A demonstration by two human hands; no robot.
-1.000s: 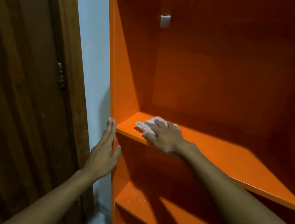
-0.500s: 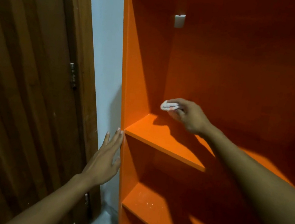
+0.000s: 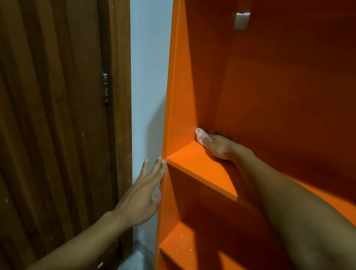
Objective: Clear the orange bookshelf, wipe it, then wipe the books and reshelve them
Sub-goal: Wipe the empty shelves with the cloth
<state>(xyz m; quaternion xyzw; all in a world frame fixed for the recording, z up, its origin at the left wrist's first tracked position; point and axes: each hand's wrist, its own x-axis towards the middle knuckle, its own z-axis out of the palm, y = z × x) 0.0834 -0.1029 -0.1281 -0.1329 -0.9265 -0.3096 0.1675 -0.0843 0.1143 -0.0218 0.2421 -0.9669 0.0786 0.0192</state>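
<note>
Two hands are at work on the orange bookshelf. At mid-frame, the right hand grasps a small white cloth and presses it into the back left corner of the shelf board, where board and side panel meet. Half a second ago it held the cloth up against the back panel; a second ago it was at the board's front edge, so the wipe has run front to back and is now finishing the corner. Lower left, the left hand stays flat, fingers straight, bracing the shelf's outer side beside the wooden door. No books are in view. White specks on the lower shelf suggest it still needs wiping.
</note>
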